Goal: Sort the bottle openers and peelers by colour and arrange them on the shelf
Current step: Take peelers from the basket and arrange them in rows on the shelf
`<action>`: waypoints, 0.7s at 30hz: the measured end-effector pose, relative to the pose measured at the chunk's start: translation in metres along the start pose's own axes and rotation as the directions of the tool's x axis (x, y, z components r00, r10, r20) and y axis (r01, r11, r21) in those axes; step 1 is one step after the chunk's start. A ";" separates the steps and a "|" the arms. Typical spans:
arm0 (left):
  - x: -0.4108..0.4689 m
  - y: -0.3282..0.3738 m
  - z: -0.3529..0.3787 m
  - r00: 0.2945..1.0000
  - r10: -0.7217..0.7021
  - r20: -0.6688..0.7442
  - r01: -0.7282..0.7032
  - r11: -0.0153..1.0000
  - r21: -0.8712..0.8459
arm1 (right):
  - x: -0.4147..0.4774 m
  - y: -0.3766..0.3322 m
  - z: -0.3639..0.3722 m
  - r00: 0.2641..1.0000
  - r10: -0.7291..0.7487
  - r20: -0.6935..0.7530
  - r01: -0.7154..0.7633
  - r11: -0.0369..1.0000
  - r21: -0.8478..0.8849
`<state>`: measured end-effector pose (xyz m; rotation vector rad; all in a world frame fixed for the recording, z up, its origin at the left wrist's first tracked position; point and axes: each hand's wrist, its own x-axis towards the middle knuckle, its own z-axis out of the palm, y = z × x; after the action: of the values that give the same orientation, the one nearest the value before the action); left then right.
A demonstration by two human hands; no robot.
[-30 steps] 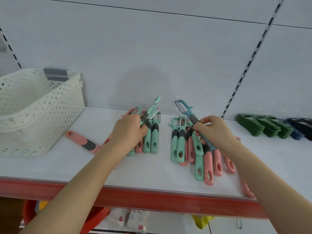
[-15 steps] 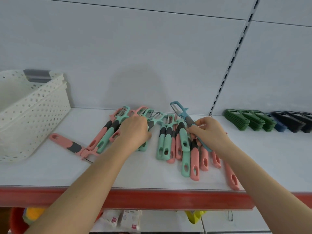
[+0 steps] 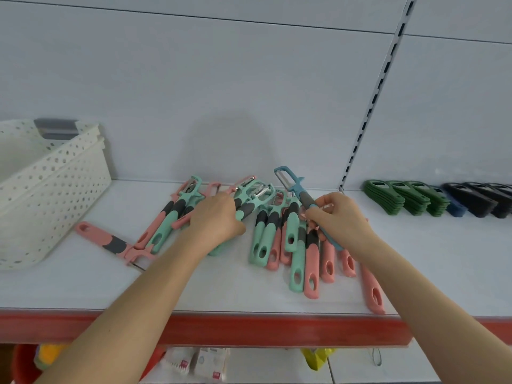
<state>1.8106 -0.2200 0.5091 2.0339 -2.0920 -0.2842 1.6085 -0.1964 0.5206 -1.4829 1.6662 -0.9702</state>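
Mint and pink peelers with dark grey grips lie mixed in a heap point(image 3: 288, 239) in the middle of the white shelf point(image 3: 83, 289). My left hand point(image 3: 214, 220) grips a mint peeler point(image 3: 250, 199) at the heap's left part. My right hand point(image 3: 339, 217) holds a blue peeler point(image 3: 297, 188) with its blade raised toward the back wall. One pink peeler point(image 3: 104, 239) lies apart at the left. Green bottle openers point(image 3: 404, 196) and dark blue and black ones point(image 3: 482, 199) stand in rows at the right.
A white perforated basket point(image 3: 47, 187) sits at the shelf's left end. The shelf has a red front edge point(image 3: 249, 328). A slotted upright point(image 3: 371, 106) runs up the back wall. Packets and a red bin show below the shelf.
The view has shifted right, so the basket sits further left. My left hand has put down mint peelers at the left and now holds another one. My right hand keeps the blue peeler.
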 end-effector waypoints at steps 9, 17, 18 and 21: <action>0.000 -0.008 -0.015 0.967 -0.087 0.239 0.236 0.663 -0.710 | -0.001 0.001 -0.006 0.999 -0.039 -0.015 0.038 0.999 -0.019; -0.009 0.016 -0.007 0.970 -0.042 0.238 0.222 0.548 -0.807 | -0.001 0.002 -0.003 1.000 -0.021 -0.011 0.020 0.994 -0.109; -0.009 0.020 -0.005 0.971 -0.034 0.238 0.214 0.572 -0.792 | -0.001 0.002 -0.002 1.000 -0.018 -0.006 0.017 0.990 -0.143; -0.006 0.026 -0.002 0.976 -0.028 0.218 0.186 0.631 -0.753 | 0.000 0.002 -0.001 1.000 -0.016 -0.006 0.015 0.989 -0.145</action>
<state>1.7864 -0.2136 0.5185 1.6032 -1.4884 -1.2081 1.6062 -0.1958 0.5195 -1.5909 1.7646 -0.8794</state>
